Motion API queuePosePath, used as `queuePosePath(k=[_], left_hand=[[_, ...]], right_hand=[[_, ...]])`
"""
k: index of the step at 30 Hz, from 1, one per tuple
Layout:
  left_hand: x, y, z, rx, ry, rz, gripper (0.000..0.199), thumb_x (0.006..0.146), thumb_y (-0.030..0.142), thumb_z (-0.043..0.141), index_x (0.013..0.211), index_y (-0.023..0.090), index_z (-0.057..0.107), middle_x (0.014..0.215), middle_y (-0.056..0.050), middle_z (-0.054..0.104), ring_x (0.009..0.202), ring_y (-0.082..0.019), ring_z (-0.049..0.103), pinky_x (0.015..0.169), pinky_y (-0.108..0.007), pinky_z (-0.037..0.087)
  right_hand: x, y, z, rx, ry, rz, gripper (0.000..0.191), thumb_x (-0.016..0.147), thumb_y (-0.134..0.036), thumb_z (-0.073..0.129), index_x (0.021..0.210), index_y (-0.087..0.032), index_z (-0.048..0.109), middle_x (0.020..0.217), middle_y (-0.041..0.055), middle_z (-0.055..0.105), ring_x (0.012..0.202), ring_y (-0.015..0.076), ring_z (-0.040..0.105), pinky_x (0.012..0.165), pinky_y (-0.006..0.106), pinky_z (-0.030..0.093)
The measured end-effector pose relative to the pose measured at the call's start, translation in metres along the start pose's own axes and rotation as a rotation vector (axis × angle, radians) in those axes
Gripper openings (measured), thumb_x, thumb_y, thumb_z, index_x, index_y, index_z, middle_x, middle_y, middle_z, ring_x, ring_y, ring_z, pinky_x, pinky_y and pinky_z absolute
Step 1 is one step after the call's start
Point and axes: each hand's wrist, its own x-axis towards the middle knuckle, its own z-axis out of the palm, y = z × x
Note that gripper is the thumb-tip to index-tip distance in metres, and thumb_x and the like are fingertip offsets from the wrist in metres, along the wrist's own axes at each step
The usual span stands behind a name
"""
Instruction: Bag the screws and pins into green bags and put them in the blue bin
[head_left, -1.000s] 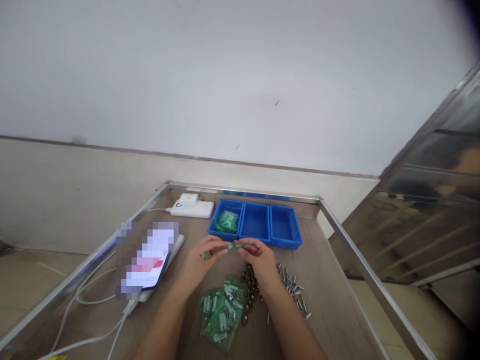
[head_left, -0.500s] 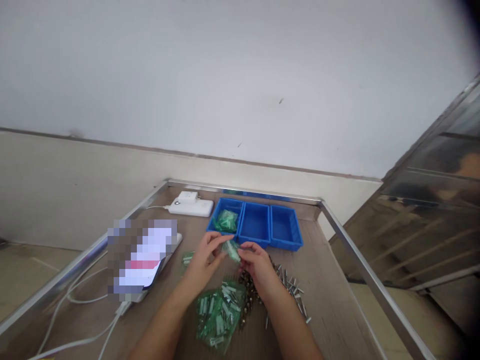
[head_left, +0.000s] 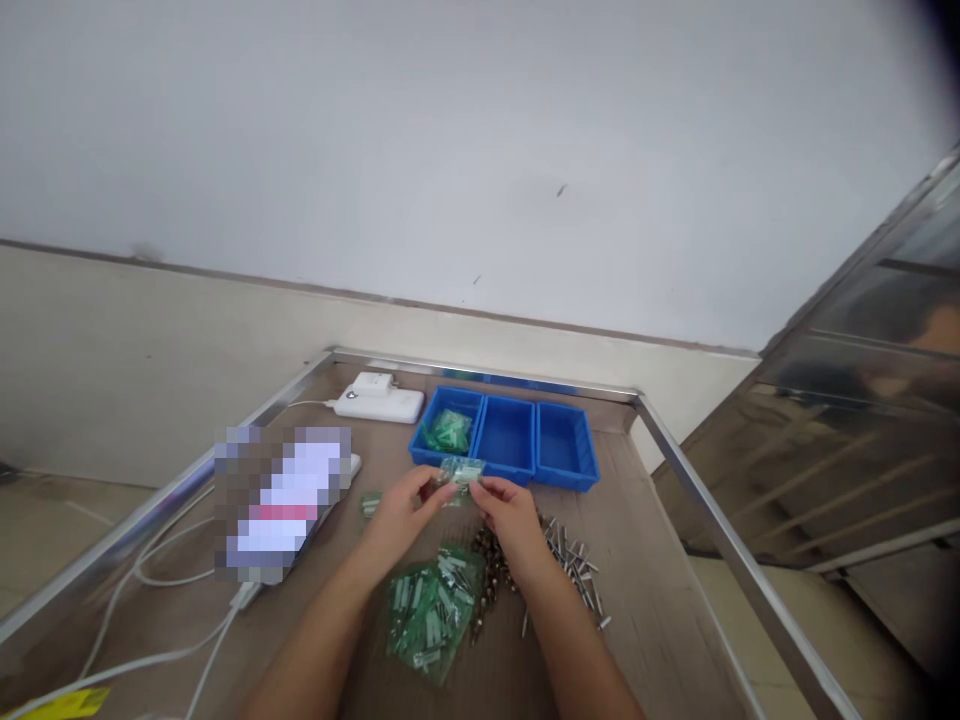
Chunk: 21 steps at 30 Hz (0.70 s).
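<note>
On the tabletop, between your forearms, a large green bag of pale pieces lies nearest you. Just beside it, brownish metal parts are heaped, partly hidden by your right arm; silver pins lie scattered on that arm's other side. Farther out, your left hand and right hand pinch a small greenish packet between thumbs and fingers, one at each end. Another small packet rests by your left hand. Beyond, three blue trays stand in a row, the leftmost holding green packets. Left of them sits a white oblong block.
</note>
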Motion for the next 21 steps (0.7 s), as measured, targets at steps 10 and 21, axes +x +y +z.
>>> queuePosePath(k=[10, 21], left_hand=[[-0.006, 0.020, 0.003, 0.013, -0.104, 0.157, 0.019, 0.079, 0.027, 0.044, 0.093, 0.019, 0.055, 0.074, -0.001, 0.050, 0.068, -0.013, 0.047, 0.065, -0.024, 0.038], [0.000, -0.008, 0.011, -0.247, -0.003, -0.094, 0.043, 0.078, 0.031, 0.044, 0.117, 0.016, 0.033, 0.073, -0.001, 0.053, 0.061, -0.013, 0.049, 0.060, -0.026, 0.042]], right_hand=[[0.001, -0.004, 0.000, 0.025, -0.114, 0.112, 0.023, 0.052, -0.037, 0.061, 0.053, -0.015, 0.056, 0.037, -0.0071, 0.039, 0.033, 0.0042, 0.027, 0.035, 0.020, 0.018], [-0.005, -0.009, -0.001, -0.090, 0.021, -0.203, 0.029, 0.064, -0.030, 0.056, 0.089, -0.016, 0.062, 0.070, 0.0030, 0.062, 0.060, 0.0129, 0.051, 0.051, 0.023, 0.038]])
